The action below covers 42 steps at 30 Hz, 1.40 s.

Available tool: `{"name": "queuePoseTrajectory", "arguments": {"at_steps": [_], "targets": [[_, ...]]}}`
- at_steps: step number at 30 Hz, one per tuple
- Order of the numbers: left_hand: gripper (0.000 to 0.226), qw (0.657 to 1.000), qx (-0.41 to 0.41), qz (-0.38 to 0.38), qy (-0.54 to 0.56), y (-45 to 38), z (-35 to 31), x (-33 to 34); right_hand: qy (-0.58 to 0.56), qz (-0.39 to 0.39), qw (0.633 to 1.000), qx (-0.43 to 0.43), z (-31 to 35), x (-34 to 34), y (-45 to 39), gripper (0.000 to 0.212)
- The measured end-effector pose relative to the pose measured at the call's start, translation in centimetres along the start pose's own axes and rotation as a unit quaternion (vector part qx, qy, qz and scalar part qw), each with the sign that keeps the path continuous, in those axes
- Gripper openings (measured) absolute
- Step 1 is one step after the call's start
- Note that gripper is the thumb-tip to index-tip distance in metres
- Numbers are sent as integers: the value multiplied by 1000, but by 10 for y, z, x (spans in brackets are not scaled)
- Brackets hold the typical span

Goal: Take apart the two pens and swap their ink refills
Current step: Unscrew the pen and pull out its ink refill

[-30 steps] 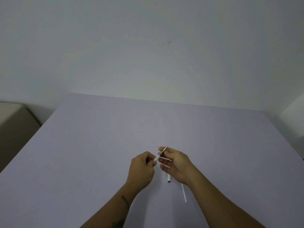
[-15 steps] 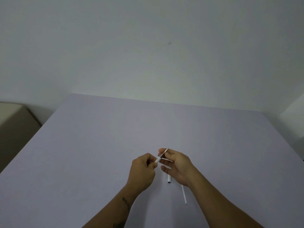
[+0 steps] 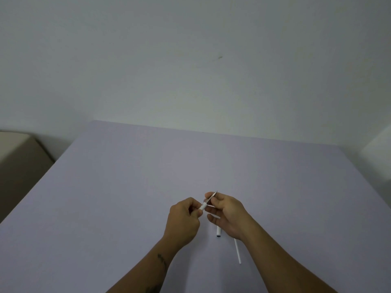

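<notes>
Both hands meet over the near middle of the lilac table. My left hand pinches the white barrel of a pen. My right hand pinches that pen's grey metal tip, which points up and away. Under my right hand a second white pen barrel lies on the table, only its near end showing. A thin white ink refill lies beside it, running out from under my right wrist toward me.
A plain pale wall rises behind the table's far edge. A beige piece of furniture stands to the left of the table. A white object sits past the right edge.
Both hands hold the same pen throughout and have drifted slightly toward me. The barrel and refill on the table have not moved.
</notes>
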<state>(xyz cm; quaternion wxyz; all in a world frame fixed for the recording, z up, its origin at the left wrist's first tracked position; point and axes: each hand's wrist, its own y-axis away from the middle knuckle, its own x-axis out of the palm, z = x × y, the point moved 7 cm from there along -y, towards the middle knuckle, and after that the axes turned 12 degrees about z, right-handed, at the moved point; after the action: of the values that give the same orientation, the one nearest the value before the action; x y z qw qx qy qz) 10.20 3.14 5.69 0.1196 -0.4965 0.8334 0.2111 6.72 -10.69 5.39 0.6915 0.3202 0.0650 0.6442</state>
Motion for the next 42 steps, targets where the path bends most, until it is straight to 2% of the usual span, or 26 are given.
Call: {"name": "queuePoseTrajectory", "arguments": {"at_steps": [9,15,19,26,30,36,42], "targets": [[28,1000,-4,-1,-3,-2,3,0,34,-19,999,9,1,-5,3,14],[23,1000,5,4,4,-1,3,2,37,-27,999,0,3,-2,3,17],[20,1000,2,0,3,0,7,0,19,-3,1000,1,4,3,4,26],[30,1000,6,-4,0,0,7,-3,53,-11,999,10,-3,6,3,15],[31,1000,6,-3,1,1,8,-4,66,-30,997,1,-1,3,3,17],[22,1000,3,-2,-3,3,10,-3,36,-18,999,3,-2,2,5,23],[28,1000,6,-3,-11,4,8,-5,53,-34,998,0,-3,0,5,11]]}}
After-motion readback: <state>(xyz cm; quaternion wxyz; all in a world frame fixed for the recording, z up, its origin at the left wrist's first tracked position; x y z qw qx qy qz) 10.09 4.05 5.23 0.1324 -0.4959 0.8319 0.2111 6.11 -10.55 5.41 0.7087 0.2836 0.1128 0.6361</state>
